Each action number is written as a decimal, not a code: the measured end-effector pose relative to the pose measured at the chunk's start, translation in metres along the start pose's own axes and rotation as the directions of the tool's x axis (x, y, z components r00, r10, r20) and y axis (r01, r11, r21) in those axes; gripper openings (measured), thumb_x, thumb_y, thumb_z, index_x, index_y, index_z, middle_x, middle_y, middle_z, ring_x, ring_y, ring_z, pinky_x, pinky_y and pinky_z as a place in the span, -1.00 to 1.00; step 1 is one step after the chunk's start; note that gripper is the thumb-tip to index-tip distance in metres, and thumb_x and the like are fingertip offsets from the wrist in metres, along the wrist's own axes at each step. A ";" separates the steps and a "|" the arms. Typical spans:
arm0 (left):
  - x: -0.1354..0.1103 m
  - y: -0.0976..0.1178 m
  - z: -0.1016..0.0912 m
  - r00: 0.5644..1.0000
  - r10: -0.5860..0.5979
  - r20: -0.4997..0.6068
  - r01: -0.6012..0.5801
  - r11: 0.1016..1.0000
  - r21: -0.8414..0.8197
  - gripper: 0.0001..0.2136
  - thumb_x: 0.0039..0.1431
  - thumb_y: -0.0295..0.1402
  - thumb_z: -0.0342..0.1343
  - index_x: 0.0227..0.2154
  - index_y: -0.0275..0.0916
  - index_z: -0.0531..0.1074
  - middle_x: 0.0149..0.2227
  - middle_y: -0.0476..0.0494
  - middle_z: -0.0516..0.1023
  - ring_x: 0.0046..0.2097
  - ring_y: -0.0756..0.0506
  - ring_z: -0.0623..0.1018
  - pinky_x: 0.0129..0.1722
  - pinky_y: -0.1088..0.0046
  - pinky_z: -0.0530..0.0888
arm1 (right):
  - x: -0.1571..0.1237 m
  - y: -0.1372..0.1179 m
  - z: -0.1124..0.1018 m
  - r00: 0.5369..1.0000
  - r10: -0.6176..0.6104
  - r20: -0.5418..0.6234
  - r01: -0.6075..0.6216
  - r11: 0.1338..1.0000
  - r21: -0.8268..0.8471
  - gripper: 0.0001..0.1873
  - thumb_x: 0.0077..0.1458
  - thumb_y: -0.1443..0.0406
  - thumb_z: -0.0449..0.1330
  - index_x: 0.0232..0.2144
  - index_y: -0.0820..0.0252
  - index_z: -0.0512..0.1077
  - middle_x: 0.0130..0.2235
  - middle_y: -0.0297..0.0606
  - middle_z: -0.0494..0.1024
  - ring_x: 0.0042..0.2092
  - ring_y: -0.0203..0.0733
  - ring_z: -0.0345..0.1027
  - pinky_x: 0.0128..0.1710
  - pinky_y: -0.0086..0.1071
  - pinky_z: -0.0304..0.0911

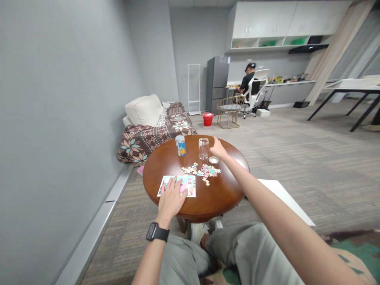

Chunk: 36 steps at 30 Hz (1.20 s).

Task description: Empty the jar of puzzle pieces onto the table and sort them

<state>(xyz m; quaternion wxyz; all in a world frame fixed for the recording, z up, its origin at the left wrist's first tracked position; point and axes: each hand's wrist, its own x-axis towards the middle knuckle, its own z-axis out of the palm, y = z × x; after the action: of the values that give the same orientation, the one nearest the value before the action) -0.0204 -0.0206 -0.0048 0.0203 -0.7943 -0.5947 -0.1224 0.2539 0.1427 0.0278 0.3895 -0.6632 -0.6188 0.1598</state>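
Observation:
My left hand (172,196) lies flat with spread fingers on a colourful picture card (191,192) on the round wooden table (219,198). Just right of the clear jar (203,149), my right hand (218,149) is held with thumb and fingers apart; whether it touches the jar I cannot tell. The jar stands upright and looks see-through. A round silver lid (213,160) rests below that hand. Loose jigsaw puzzle pieces (208,171) are heaped in the middle of the table, with several strung out to the left. Farther left stands a blue-and-yellow can (180,146) with a pale lid.
Behind the table is a sofa (175,116) under a patterned cover, with a grey wall (74,118) at the left. A red bucket (208,119), a gold-framed chair (230,113) and a seated person (247,83) are farther back. A white board (282,198) is at the right.

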 end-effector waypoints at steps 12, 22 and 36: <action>0.000 0.001 0.000 1.000 -0.007 0.005 0.007 1.000 -0.028 -0.57 0.31 -0.18 -0.13 0.16 -0.18 0.33 0.30 -0.19 0.25 0.32 -0.23 0.20 0.30 0.05 0.10 | 0.004 0.018 -0.008 0.977 -0.147 -0.153 0.133 0.987 -0.095 -0.70 0.09 0.21 0.20 -0.14 0.22 0.50 -0.13 -0.08 0.49 -0.06 -0.04 0.37 0.09 -0.12 0.22; 0.000 0.000 0.002 1.000 -0.013 0.014 0.013 1.000 -0.028 -0.57 0.31 -0.17 -0.13 0.16 -0.17 0.32 0.30 -0.17 0.24 0.32 -0.22 0.20 0.32 0.05 0.07 | 0.014 -0.033 -0.006 0.906 -0.243 -0.347 0.288 0.954 0.083 -0.70 -0.08 0.17 0.35 -0.39 0.16 0.33 -0.24 -0.21 0.40 -0.16 -0.11 0.30 -0.07 -0.22 0.27; 0.000 0.001 0.000 1.000 -0.010 0.012 0.011 0.999 -0.038 -0.56 0.30 -0.17 -0.11 0.17 -0.16 0.31 0.30 -0.18 0.24 0.33 -0.23 0.19 0.32 0.05 0.06 | -0.002 -0.026 0.003 0.926 -0.348 -0.146 0.365 0.924 0.110 -0.73 0.04 0.22 0.20 -0.17 0.14 0.44 -0.06 -0.17 0.37 0.05 -0.07 0.31 0.17 -0.15 0.17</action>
<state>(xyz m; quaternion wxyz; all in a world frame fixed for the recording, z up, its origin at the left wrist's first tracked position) -0.0196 -0.0207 -0.0048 0.0010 -0.7920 -0.5966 -0.1294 0.2334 0.1399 0.0443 0.4937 -0.5199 -0.6917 0.0865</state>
